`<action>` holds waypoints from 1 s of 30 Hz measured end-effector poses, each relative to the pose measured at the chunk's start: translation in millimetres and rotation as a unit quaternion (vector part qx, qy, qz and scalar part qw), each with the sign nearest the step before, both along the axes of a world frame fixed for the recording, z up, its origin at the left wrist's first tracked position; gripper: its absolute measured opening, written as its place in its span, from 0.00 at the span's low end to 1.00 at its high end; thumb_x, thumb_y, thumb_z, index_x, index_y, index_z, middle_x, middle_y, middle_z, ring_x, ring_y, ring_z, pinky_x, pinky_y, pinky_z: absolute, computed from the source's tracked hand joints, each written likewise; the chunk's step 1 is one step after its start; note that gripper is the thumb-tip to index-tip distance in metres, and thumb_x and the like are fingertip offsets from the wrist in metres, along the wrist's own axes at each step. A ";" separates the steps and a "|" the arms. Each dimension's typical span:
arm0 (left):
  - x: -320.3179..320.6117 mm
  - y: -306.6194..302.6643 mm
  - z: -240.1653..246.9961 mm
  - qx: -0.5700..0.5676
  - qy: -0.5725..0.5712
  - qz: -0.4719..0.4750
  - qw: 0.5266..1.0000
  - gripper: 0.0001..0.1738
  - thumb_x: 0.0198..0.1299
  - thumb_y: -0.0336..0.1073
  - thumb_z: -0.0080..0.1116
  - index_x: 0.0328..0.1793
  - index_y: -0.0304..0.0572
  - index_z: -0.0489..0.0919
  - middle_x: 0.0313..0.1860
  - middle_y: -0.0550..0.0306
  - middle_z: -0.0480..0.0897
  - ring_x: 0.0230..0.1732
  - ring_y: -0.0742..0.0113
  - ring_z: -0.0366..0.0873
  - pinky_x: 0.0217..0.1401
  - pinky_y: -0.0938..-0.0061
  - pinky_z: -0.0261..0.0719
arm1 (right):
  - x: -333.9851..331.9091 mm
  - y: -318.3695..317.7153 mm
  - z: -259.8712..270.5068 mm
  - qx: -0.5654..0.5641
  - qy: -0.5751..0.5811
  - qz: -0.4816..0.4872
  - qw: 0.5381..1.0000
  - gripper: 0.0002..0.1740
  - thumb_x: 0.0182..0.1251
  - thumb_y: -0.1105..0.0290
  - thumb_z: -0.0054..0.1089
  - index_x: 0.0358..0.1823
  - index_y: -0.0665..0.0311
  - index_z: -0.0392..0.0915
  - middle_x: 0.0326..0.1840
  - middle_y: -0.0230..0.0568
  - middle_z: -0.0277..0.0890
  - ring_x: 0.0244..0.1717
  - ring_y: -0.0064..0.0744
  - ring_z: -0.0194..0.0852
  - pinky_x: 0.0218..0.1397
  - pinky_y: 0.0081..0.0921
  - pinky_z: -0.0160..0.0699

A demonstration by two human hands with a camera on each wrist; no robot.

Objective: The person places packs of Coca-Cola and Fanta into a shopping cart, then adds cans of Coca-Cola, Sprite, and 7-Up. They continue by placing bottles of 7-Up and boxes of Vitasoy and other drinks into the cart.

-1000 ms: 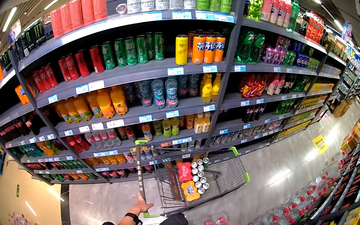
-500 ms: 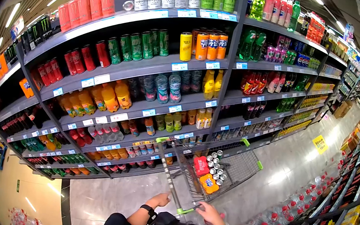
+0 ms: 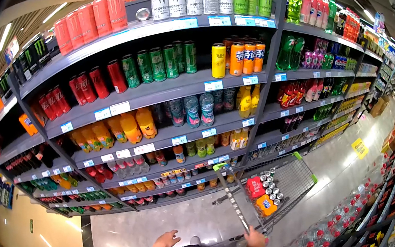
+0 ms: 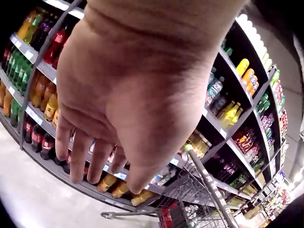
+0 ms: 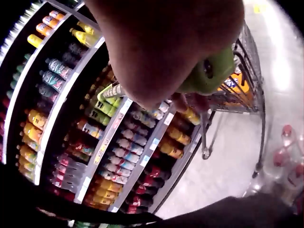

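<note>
The right hand (image 3: 256,240) grips the near end of the cart's handle bar (image 3: 233,200); in the right wrist view, the hand (image 5: 166,52) is curled at the green handle corner (image 5: 213,73). Away from the cart, the left hand (image 3: 166,240) is held over the floor with its fingers extended, and the left wrist view shows its palm (image 4: 128,104) holding nothing. Inside the wire cart (image 3: 301,182) lie a red pack (image 3: 255,188), an orange pack (image 3: 266,205) and several silver-topped cans (image 3: 274,190).
Drink shelves (image 3: 163,80) curve along the left and front, filled with cans and bottles. Water bottles in packs (image 3: 315,238) stand on the floor at the right, beside another shelf (image 3: 394,240). The aisle floor (image 3: 331,182) runs back past a yellow floor sticker (image 3: 359,148).
The cart has shifted right and turned in the head view. The left hand has moved away from the handle, while the right hand has come from the bottles onto the handle.
</note>
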State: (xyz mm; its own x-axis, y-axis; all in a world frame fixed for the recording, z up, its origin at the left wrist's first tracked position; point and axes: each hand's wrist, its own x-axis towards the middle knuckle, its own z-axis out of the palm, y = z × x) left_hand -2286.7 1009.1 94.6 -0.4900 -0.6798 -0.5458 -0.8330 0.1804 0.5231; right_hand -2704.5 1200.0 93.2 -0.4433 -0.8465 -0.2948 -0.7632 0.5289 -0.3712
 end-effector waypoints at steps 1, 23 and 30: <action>6.6 -7.0 7.1 0.011 -0.013 0.009 1.000 0.39 0.67 0.58 0.62 0.77 0.43 0.72 0.63 0.38 0.84 0.65 0.41 0.81 0.67 0.55 0.79 | -6.0 -1.4 1.2 0.009 -0.001 -0.008 1.000 0.26 0.73 0.48 0.57 0.62 0.57 0.71 0.40 0.56 0.86 0.43 0.62 0.86 0.46 0.56 0.82; -42.3 -182.7 75.8 -0.026 0.234 -0.029 0.971 0.37 0.67 0.44 0.67 0.78 0.40 0.67 0.64 0.39 0.82 0.62 0.43 0.82 0.64 0.57 0.80 | -53.8 -179.2 118.1 -0.350 0.065 -0.178 0.918 0.33 0.63 0.67 0.67 0.69 0.70 0.69 0.64 0.58 0.75 0.65 0.59 0.74 0.70 0.45 0.72; -146.1 -216.4 213.2 -0.132 0.360 -0.108 0.917 0.24 0.68 0.37 0.65 0.68 0.36 0.76 0.64 0.44 0.80 0.63 0.47 0.81 0.67 0.60 0.78 | -59.6 -307.3 322.1 -0.537 -0.036 -0.040 0.842 0.23 0.69 0.69 0.67 0.64 0.63 0.76 0.61 0.38 0.76 0.52 0.31 0.77 0.50 0.26 0.81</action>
